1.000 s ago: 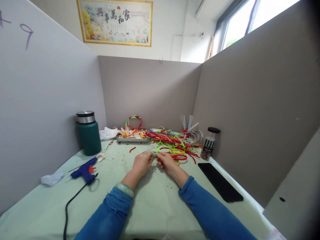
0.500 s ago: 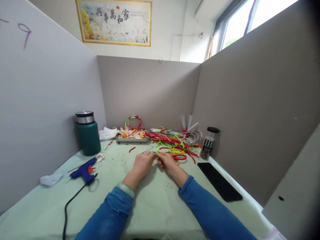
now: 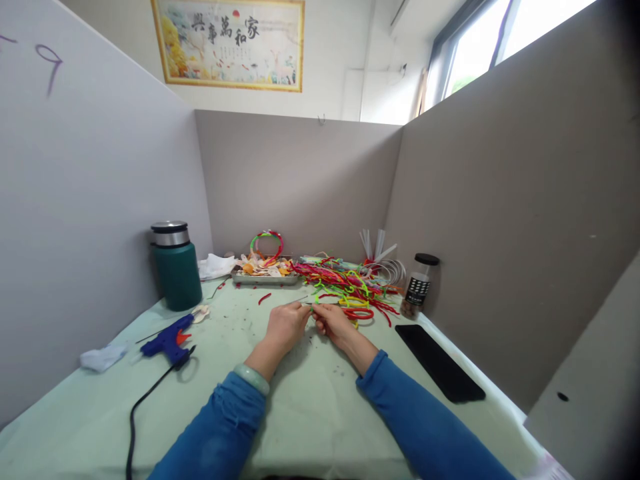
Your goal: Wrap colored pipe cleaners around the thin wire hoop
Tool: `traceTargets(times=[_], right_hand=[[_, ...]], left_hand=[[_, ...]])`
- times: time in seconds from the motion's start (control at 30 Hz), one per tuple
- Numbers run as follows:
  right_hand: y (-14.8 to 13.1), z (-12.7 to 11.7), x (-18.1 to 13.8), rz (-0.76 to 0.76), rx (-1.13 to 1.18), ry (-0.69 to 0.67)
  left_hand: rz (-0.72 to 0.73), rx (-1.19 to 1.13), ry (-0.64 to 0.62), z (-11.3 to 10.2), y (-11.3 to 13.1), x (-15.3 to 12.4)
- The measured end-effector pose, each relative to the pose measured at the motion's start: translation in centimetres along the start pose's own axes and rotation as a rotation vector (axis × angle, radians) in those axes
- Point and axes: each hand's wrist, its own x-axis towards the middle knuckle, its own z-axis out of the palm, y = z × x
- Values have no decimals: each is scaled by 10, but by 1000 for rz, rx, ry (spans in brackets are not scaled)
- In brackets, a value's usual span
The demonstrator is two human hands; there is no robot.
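My left hand (image 3: 287, 328) and my right hand (image 3: 333, 325) meet fingertip to fingertip above the middle of the table. Both are closed in a pinch on a small green pipe cleaner (image 3: 313, 309), mostly hidden by the fingers. Just past my right hand lie red-handled scissors (image 3: 361, 313), partly covered by that hand. Behind them spreads a heap of red, green, yellow and pink pipe cleaners (image 3: 345, 277). A short red pipe cleaner piece (image 3: 265, 299) rests on the cloth beyond my left hand.
At left stand a green flask (image 3: 177, 273) and a blue glue gun (image 3: 169, 342) with its black cord. A metal tray (image 3: 265, 281) of loose pieces sits at the back. A black-lidded jar (image 3: 419, 287) and a flat black object (image 3: 440, 363) are at right. Grey partitions enclose the table.
Both hands stay pinched together in nearly the same place. Less green shows between the fingertips now; otherwise the table looks the same.
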Motion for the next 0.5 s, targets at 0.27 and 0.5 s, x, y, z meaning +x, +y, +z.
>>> traceTargets(times=[0.27,0.5], right_hand=[[1,0,0,-11,-23,-15],[2,0,0,-13,-57,-22]], left_hand=[[-11,-18,22,3,-2,0],[-54,-107,14,4,-4,0]])
